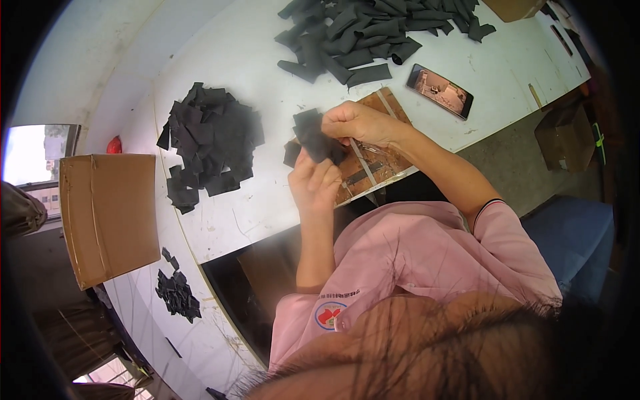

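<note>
My left hand (315, 185) is closed, its fingers pinching the lower edge of a dark fabric piece (309, 133). My right hand (360, 125) closes from the other side, with thumb and fingers pressed together at the same piece's right edge. Beneath the right hand lies a worn brown board (387, 102) with pale strips across it, at the table's near edge. Another small dark piece (291, 153) shows just left of my left fingers. To the left rests a heap of flat black fabric pieces (215, 137).
A larger pile of black fabric tubes (360, 33) spreads at the back of the white table (267, 220). A phone (441, 91) lies right of the board. Far left are a cardboard box (110, 217) and a small black heap (178, 295). Another carton (565, 139) stands at right.
</note>
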{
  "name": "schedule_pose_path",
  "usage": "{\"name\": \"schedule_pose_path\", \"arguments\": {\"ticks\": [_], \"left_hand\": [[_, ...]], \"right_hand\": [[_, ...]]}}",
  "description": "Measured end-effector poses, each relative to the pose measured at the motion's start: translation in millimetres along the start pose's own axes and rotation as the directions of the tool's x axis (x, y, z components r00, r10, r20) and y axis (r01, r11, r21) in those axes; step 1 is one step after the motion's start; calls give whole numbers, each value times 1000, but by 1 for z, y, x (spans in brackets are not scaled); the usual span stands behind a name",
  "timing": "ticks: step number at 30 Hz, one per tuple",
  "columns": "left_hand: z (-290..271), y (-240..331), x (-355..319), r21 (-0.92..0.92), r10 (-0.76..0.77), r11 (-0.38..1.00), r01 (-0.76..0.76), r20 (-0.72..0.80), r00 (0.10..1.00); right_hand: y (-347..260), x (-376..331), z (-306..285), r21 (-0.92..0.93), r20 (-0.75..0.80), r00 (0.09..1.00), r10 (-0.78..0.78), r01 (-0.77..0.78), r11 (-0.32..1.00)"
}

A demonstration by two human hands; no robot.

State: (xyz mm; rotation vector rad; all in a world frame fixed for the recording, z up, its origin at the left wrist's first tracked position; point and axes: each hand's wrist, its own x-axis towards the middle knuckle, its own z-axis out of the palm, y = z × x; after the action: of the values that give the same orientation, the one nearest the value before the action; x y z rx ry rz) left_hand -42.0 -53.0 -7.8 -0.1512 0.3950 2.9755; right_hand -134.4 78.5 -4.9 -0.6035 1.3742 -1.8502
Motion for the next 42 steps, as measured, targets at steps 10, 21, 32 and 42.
{"name": "schedule_pose_path", "arguments": {"ticks": [10,21,32,42], "left_hand": [[16,-11,-4,708,382,672,-215,-84,920],[53,-4,-2,790,613,258,-556,311,726],[32,-11,8,755,438,462,-465,261,860],[48,3,17,972,124,217,-87,61,990]], "right_hand": [[8,-4,-8,26,17,1000,16,-17,1000],[-54,-24,13,-843,124,805,-580,394,367],[-13,-22,11,-948,137,875,-464,251,193],[9,-22,5,-876,115,859,-498,324,356]]}}
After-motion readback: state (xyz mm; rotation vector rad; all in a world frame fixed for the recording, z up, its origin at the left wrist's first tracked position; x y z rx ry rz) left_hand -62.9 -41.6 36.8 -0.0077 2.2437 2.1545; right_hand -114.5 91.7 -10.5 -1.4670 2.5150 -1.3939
